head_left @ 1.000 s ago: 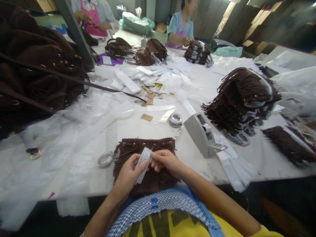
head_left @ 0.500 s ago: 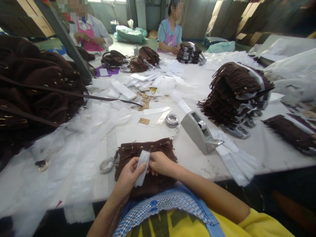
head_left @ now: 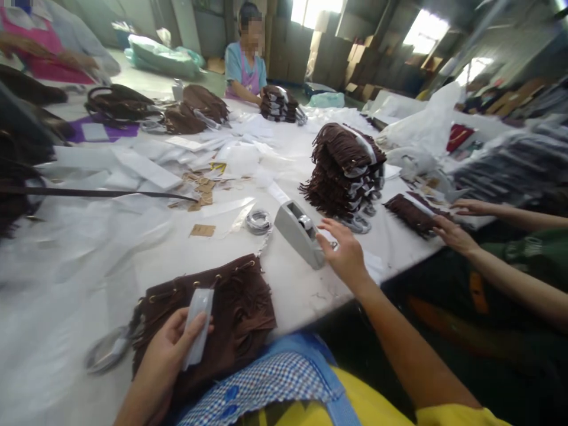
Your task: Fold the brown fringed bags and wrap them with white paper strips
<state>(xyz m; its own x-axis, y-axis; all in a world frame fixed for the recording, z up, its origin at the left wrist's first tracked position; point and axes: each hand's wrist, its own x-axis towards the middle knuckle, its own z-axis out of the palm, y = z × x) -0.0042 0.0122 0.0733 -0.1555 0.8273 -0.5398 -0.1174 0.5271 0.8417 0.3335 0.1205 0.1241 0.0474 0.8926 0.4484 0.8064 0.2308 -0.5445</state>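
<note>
A dark brown fringed bag [head_left: 239,302] with metal eyelets and a drawstring lies flat at the table's near edge. Over its front, my left hand [head_left: 171,343] pinches a folded whitish strip [head_left: 199,325] between thumb and fingers. My right hand [head_left: 344,251] is at the cutter end of a grey tape dispenser [head_left: 297,234], its fingers apart; whether a fingertip touches the tape is hard to see. Coiled strap parts in clear wrap, one coil [head_left: 258,222] behind the bag and a blurred coil [head_left: 106,352] at its left, lie on the table.
A stack of wrapped fringed bags [head_left: 341,171] stands behind the dispenser. At right, a co-worker's hands [head_left: 457,231] handle another fringed bag [head_left: 415,213]. Cardboard tags [head_left: 203,229], white strips [head_left: 146,168] and plastic sheets cover the left side. Another person [head_left: 244,71] sits across the table.
My right hand has left the strip and moved right to the tape dispenser. My left hand keeps the strip over the bag. The view has turned right, showing more of the co-worker there.
</note>
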